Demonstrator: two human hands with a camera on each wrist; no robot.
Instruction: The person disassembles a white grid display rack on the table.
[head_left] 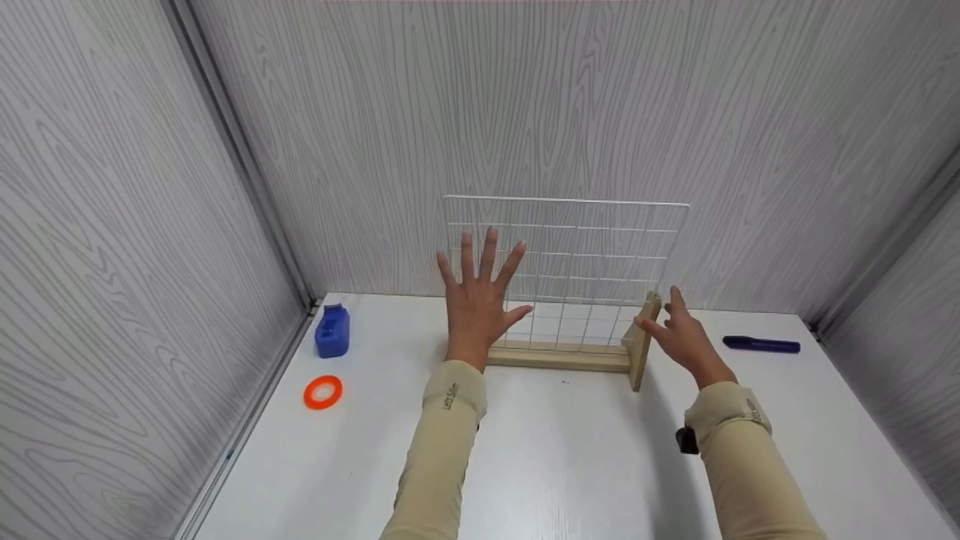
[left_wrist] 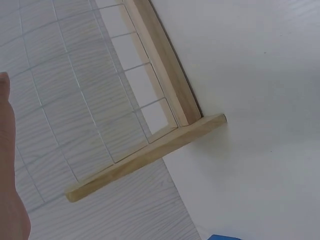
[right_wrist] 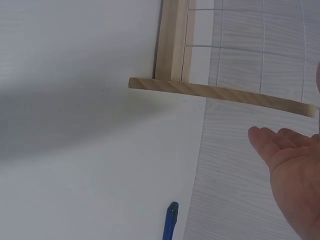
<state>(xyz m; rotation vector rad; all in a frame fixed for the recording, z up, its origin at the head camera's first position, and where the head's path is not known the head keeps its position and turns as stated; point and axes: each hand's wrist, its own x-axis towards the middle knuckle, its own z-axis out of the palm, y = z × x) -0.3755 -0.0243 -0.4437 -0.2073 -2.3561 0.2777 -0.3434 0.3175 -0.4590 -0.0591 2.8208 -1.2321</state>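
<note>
A white wire grid panel (head_left: 574, 201) stands upright in a wooden stand (head_left: 559, 360) at the back of the table. My left hand (head_left: 478, 307), fingers spread wide, is in front of the panel's left part and holds nothing. It hides the stand's left end in the head view; the left wrist view shows that wooden end piece (left_wrist: 145, 155). Beside the stand's right end piece (head_left: 641, 345) is my right hand (head_left: 682, 337), its fingers extended and its palm toward the wood. In the right wrist view a gap shows between those fingers (right_wrist: 280, 142) and the end piece.
To the left on the white table (head_left: 555, 465) stands a blue tape dispenser (head_left: 332, 331), with an orange ring-shaped roll (head_left: 322, 392) lying nearer. A dark blue pen-like object (head_left: 761, 344) lies at the right. Wood-grain panels (head_left: 525, 97) enclose the back and sides.
</note>
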